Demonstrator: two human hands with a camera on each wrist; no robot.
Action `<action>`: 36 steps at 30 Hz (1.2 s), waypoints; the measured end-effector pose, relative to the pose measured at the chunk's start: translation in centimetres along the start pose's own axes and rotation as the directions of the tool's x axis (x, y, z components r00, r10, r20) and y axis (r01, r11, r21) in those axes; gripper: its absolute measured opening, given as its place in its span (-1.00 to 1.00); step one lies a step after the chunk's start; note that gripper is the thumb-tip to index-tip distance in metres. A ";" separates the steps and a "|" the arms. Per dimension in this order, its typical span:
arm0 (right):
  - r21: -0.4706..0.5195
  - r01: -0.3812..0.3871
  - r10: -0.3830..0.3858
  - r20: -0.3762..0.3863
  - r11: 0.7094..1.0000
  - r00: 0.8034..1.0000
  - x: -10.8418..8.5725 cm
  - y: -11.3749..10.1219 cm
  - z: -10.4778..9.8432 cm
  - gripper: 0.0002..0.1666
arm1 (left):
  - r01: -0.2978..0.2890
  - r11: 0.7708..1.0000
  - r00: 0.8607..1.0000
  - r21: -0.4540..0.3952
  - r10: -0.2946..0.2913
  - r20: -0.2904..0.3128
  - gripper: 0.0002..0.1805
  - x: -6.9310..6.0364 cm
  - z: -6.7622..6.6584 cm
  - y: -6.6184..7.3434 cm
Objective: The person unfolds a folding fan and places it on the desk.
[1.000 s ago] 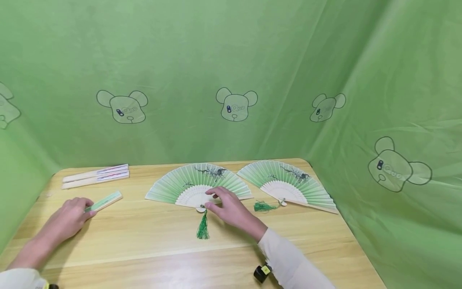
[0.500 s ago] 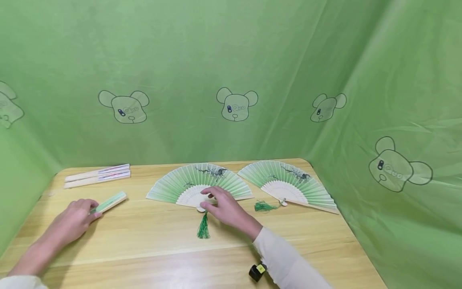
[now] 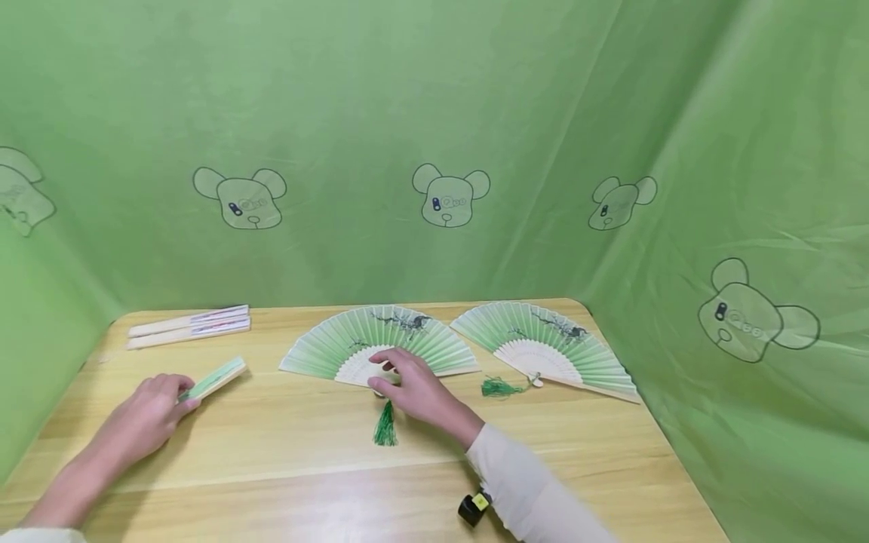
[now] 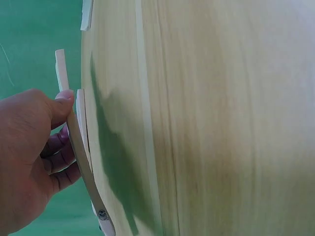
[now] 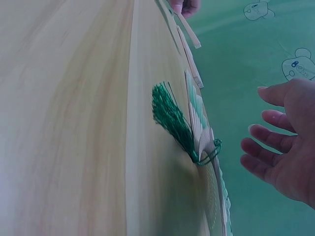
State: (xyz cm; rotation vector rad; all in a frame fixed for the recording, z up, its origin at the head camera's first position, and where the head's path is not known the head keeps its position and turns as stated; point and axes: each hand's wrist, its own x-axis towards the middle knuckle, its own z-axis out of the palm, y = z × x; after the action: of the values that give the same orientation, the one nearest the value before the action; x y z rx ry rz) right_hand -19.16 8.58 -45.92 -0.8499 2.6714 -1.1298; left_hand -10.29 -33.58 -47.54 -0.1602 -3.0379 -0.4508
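On the left, in the head view, my left hand (image 3: 148,413) pinches a folded green hand fan (image 3: 216,379) between thumb and fingers. The left wrist view shows the thumb pressed on the fan's pale wooden outer rib (image 4: 83,160), raised a little off the table. Over the lower middle of a spread green fan (image 3: 326,348), my right hand (image 3: 417,392) hovers with relaxed fingers. In the right wrist view that hand (image 5: 290,142) holds nothing and is apart from the fan's green tassel (image 5: 172,118). Part of the spread fan is hidden behind the right hand.
A second spread green fan (image 3: 543,347) lies at the right, its tassel (image 3: 501,387) pointing left. Two folded pale fans (image 3: 190,326) lie side by side at the back left. Green cloth walls (image 3: 353,249) enclose the wooden table (image 3: 285,483).
My left hand has moved slightly right with the folded fan. My right hand has drifted a little left above the spread fan. The head view has shifted slightly.
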 end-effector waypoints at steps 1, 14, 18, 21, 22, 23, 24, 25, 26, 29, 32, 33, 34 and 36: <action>0.005 0.000 0.000 0.004 1.000 1.000 0.1 -0.1 0.1 -0.51 | 0.001 1.000 1.000 -0.001 -0.001 0.000 -0.56 -0.1 0.0 0.1; 0.051 0.012 -0.014 0.040 0.999 0.999 0.7 -0.9 1.5 -0.49 | -0.003 1.000 0.999 -0.020 0.003 -0.040 -0.57 -0.7 0.1 1.6; 0.054 0.021 -0.023 0.034 0.998 0.999 0.9 -1.1 1.8 -0.49 | -0.008 1.000 0.998 -0.020 0.007 -0.060 -0.57 -0.9 -0.1 2.3; 0.057 0.023 -0.025 0.038 0.998 0.999 1.1 -1.3 2.0 -0.49 | -0.009 1.000 0.998 -0.020 0.008 -0.065 -0.57 -1.0 -0.3 2.8; 0.058 0.021 -0.024 0.040 0.998 0.999 1.1 -1.3 2.1 -0.49 | -0.008 1.000 0.998 -0.019 0.007 -0.065 -0.57 -1.1 -0.3 3.0; 0.058 0.023 -0.025 0.040 0.998 0.999 1.2 -1.4 2.2 -0.49 | -0.007 1.000 0.998 -0.019 0.006 -0.066 -0.57 -1.1 -0.3 3.2; 0.060 0.022 -0.024 0.040 0.998 0.999 1.2 -1.4 2.3 -0.49 | -0.008 1.000 0.998 -0.017 0.007 -0.068 -0.57 -1.1 -0.3 3.4; 0.063 0.018 -0.021 0.043 0.998 0.999 1.3 -1.5 2.4 -0.50 | -0.008 1.000 0.997 -0.017 0.007 -0.072 -0.57 -1.1 -0.3 3.6; 0.070 0.016 -0.019 0.045 0.997 0.999 1.3 -1.6 2.5 -0.50 | -0.008 1.000 0.997 -0.016 0.007 -0.077 -0.57 -1.1 -0.3 3.7; 0.099 0.013 -0.018 0.051 0.995 0.999 1.4 -1.8 2.7 -0.50 | -0.014 1.000 0.995 -0.011 0.013 -0.094 -0.57 -1.1 -0.3 4.2; 0.130 0.002 -0.009 0.056 0.991 0.998 1.6 -1.9 3.0 -0.49 | -0.016 1.000 0.995 -0.013 0.015 -0.101 -0.57 -1.1 -0.4 4.5; 0.137 -0.001 -0.006 0.055 0.991 0.998 1.6 -1.9 3.2 -0.48 | -0.017 1.000 0.995 -0.015 0.015 -0.102 -0.56 -1.1 -0.5 4.6; 0.140 -0.004 -0.004 0.054 0.990 0.999 1.6 -1.9 3.3 -0.48 | -0.016 1.000 0.994 -0.017 0.014 -0.105 -0.56 -1.1 -0.5 4.8; 0.157 -0.009 0.001 0.054 0.988 0.999 1.7 -1.8 3.5 -0.48 | -0.015 1.000 0.993 -0.021 0.012 -0.114 -0.55 -1.2 -0.7 5.0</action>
State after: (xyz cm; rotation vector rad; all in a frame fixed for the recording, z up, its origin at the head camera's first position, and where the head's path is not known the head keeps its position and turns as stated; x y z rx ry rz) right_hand -18.66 4.42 -47.00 -0.8334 2.5005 -1.2776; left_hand -8.49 -29.12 -45.58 -0.1505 -2.9197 -0.4755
